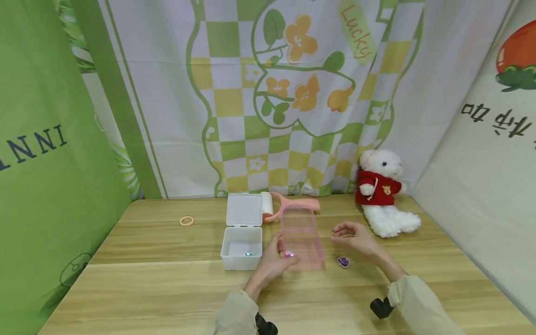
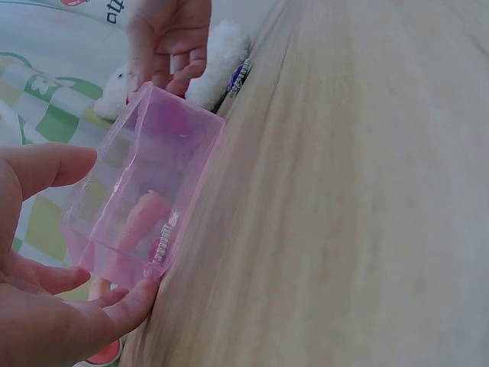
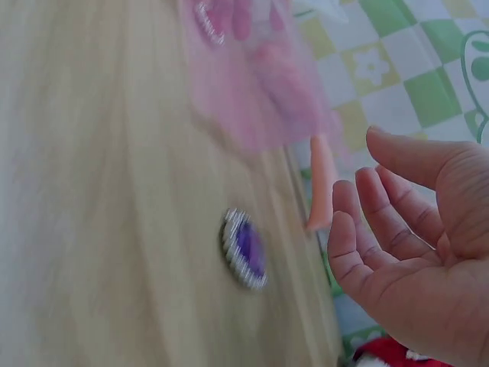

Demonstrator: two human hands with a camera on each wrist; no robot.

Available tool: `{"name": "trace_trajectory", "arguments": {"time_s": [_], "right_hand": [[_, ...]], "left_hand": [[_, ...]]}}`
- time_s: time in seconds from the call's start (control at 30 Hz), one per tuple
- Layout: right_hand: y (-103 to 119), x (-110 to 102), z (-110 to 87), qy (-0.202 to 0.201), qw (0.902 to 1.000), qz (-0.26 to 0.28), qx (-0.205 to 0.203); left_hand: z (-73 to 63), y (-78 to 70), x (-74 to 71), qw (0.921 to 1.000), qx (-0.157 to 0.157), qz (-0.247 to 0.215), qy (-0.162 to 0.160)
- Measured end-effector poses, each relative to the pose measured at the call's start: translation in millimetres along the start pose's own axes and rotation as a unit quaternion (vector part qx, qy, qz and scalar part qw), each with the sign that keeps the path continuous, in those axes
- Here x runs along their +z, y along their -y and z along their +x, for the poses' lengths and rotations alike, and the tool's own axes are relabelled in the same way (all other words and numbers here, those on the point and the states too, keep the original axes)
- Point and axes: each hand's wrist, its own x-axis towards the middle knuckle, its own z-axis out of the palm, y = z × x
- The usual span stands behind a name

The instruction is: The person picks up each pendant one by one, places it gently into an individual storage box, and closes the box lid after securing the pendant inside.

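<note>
The left hand [image 1: 272, 264], fingers spread wide at the pink box [image 1: 310, 249]'s left side, could shove it askew if it bumped it, jostling the pink gem [image 1: 289, 254] apparently inside. The right hand [image 1: 356, 239], loosely curved and holding nothing, might brush the purple gem [image 1: 343, 262] right of the pink box. Left of that box, an open white box [image 1: 242, 264] contains a blue gem [image 1: 249, 254].

There are two boxes: one transparent pink plastic box [image 1: 307, 249] and one white plastic box with a hinged lid [image 1: 241, 264]. There are three gems: one silver-rimmed purple gem [image 1: 343, 262], one pink gem [image 1: 289, 254] and one teal gem [image 1: 248, 254]. There is one peach-handled lint roller [image 1: 299, 204], one pale-orange ring [image 1: 186, 225], one white plush animal in red [image 1: 377, 188].
</note>
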Motion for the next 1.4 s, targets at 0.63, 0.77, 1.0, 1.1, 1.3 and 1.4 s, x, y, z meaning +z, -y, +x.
{"name": "trace_trajectory", "arguments": {"time_s": [0.63, 0.77, 1.0, 1.1, 1.3, 1.4], "right_hand": [[-44.0, -20.3, -19.6, 0.043, 0.9965, -0.072, 0.003], [-42.0, -17.4, -19.7, 0.044, 0.9912, -0.122, -0.026], [-36.4, -13.2, -19.6, 0.055, 0.9834, -0.168, -0.042], [-36.8, -13.2, -19.4, 0.055, 0.9819, -0.176, -0.045], [-36.4, -12.9, -19.4, 0.060, 0.9839, -0.165, -0.034], [-35.4, -11.6, -20.7, 0.064, 0.9894, -0.128, -0.024]], "left_hand": [[-0.7, -0.9, -2.3, 1.0000, -0.008, 0.004, 0.000], [-0.4, -0.7, -2.3, 1.0000, -0.007, 0.004, 0.002], [0.6, -1.7, -0.8, 1.0000, -0.004, 0.000, 0.004], [0.4, -2.2, -0.3, 1.0000, -0.003, -0.002, 0.004], [0.2, -0.9, -0.2, 1.0000, -0.005, -0.004, 0.004], [0.2, 0.2, -0.2, 1.0000, -0.005, -0.003, 0.003]]}}
